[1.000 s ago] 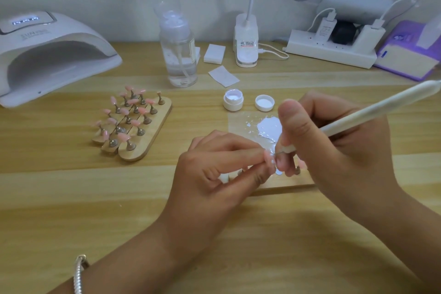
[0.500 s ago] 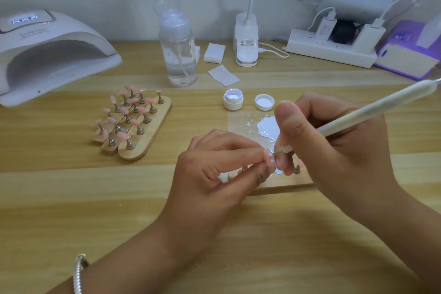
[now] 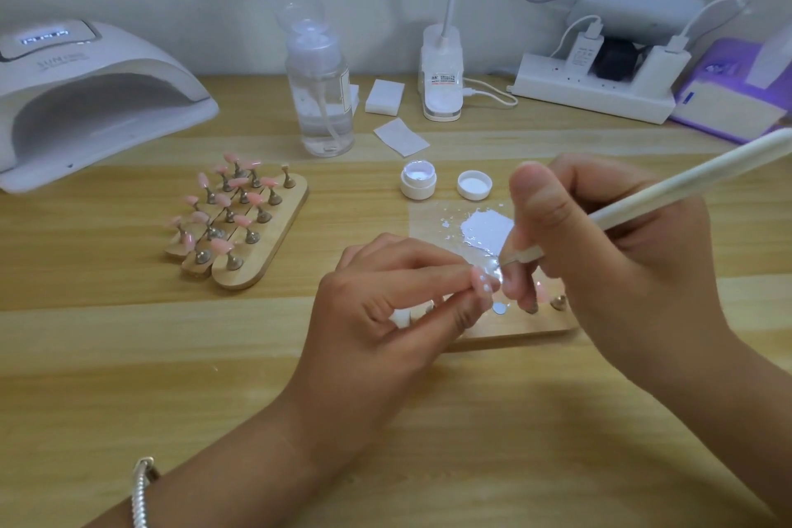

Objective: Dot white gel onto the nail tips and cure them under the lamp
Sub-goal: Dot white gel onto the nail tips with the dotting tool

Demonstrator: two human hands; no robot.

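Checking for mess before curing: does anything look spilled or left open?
White gel lies smeared and spattered on the clear sheet, probably a deliberate palette. The gel pot stands open, its lid upturned beside it. Nothing else looks off.

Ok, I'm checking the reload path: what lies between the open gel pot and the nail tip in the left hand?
Head view: a clear sheet holding a puddle of white gel lies between the gel pot and the nail tip.

Table (image 3: 128, 356): pale wood.
Back left: lamp (image 3: 85, 99).
Back row: bottle (image 3: 321, 99), pads (image 3: 384, 96), power strip (image 3: 591, 94).
Centre: open jar (image 3: 418, 181), lid (image 3: 474, 184) just beside, gel-smeared sheet (image 3: 433, 219).
Left: stand (image 3: 265, 244) of pink tips (image 3: 220, 245).
Front: second stand (image 3: 514, 330), partly hidden.
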